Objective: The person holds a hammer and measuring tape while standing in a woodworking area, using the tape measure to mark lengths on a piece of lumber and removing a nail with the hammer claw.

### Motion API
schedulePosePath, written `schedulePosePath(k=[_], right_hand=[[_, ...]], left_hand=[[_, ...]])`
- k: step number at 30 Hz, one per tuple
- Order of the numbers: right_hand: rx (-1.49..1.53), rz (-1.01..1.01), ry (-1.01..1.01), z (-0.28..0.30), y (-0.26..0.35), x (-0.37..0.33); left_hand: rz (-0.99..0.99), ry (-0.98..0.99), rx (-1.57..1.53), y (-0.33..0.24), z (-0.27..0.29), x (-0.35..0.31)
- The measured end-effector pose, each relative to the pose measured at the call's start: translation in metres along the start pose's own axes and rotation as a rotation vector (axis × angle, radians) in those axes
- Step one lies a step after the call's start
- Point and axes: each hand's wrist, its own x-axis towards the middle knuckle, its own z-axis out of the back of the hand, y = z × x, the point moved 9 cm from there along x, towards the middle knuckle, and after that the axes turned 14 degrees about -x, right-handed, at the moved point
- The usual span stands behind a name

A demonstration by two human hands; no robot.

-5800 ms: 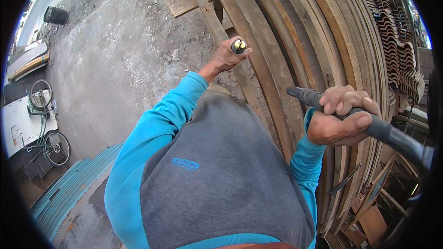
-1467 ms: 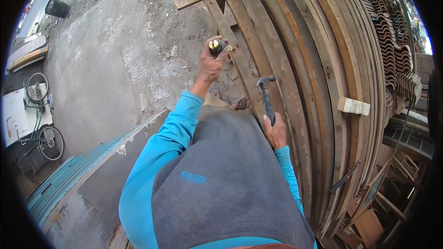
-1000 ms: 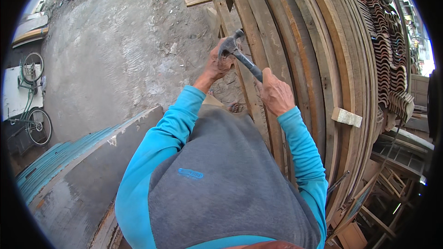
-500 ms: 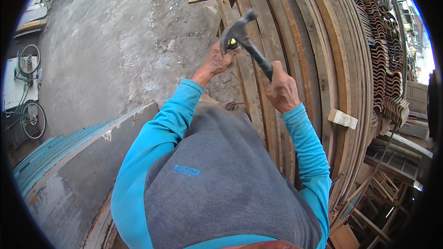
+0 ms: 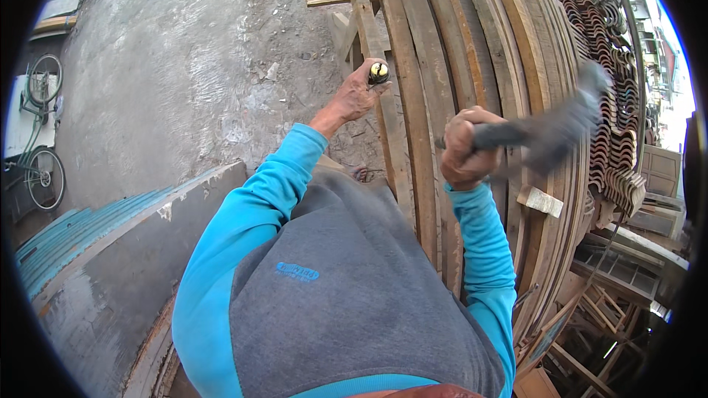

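Since the last frame the hammer (image 5: 549,136) has swung away rightward, now blurred in the right hand's (image 5: 468,149) closed grip. Farther down, the left hand (image 5: 356,95) wraps a yellow-topped tool (image 5: 379,72), butt upward, at the narrow plank (image 5: 396,144). The step looks like striking; another blow would call for a steady tool and true aim.

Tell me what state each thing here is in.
Left grip: closed around yellow-ended tool
Right grip: closed around hammer
Yellow-ended tool: held, yellow end facing camera
Hammer: raised, head blurred
Boards: laid side by side
Wood block: lying on boards
Roof tiles: stacked
Bicycle: riderless
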Motion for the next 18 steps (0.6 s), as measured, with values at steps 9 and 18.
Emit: schedulePosePath(k=[9,18], right_hand=[[-0.248,-0.216,0.349,-0.028,0.006,0.009],[-0.551,-0.169,0.613,-0.076,-0.063,-0.038]], left_hand=[[0.021,0.011,-0.031,0.005,0.007,0.008],[0.067,0.092,-0.079,0.023,-0.001,0.003]])
